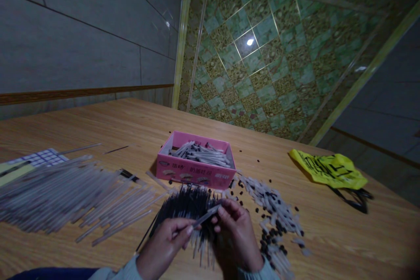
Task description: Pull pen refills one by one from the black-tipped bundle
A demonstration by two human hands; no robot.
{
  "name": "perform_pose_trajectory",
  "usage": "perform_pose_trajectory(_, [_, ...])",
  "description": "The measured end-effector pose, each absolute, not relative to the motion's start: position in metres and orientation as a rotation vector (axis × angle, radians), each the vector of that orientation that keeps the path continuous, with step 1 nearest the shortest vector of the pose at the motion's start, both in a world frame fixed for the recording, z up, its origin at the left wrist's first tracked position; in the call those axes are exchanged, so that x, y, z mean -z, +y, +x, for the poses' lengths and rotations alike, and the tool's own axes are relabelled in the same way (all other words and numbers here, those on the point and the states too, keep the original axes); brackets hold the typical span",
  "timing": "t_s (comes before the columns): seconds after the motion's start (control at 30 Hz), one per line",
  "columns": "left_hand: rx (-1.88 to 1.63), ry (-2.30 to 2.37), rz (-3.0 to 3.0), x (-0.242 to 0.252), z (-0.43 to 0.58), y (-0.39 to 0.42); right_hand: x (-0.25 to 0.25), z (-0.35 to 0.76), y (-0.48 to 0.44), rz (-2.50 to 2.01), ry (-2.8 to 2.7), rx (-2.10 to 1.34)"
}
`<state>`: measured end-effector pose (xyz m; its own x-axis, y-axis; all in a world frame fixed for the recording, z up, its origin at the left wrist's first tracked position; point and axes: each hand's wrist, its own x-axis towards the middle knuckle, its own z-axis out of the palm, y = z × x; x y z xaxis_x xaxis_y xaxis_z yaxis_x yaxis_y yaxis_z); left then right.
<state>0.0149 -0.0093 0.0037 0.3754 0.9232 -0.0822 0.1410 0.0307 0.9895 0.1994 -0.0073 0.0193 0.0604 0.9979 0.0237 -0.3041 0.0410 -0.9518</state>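
Observation:
My left hand [172, 238] pinches one end of a thin greyish tube [207, 216] between thumb and fingers. The fingers of my right hand [236, 228] close around its other end, where a short pale piece shows; its exact kind is not clear. Below and behind both hands lies a pile of thin black rods [179, 203], partly hidden by them. Just beyond stands an open pink box [197, 175] holding many slim pale sticks with dark ends [203, 154]. To the right are loose whitish sleeves [271, 197] and small black plugs [275, 232].
Clear tubes [59, 192] spread over the left of the wooden table [131, 118], beside a checked cloth [49, 157]. A yellow bag [328, 170] with black straps lies at the right. Tiled walls [92, 48] and a patterned tiled floor [249, 65] lie beyond.

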Motion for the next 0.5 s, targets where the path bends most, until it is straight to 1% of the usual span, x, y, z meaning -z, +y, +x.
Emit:
perform_pose_trajectory(0.3, [-0.790, 1.087, 1.515, -0.005, 0.013, -0.010, -0.017, 0.206, -0.005, -0.980, -1.146, -1.250])
perform_pose_trajectory(0.5, [-0.826, 1.170, 1.749, -0.016, 0.014, -0.013, -0.019, 0.203, -0.007, -1.085, -1.201, -1.209])
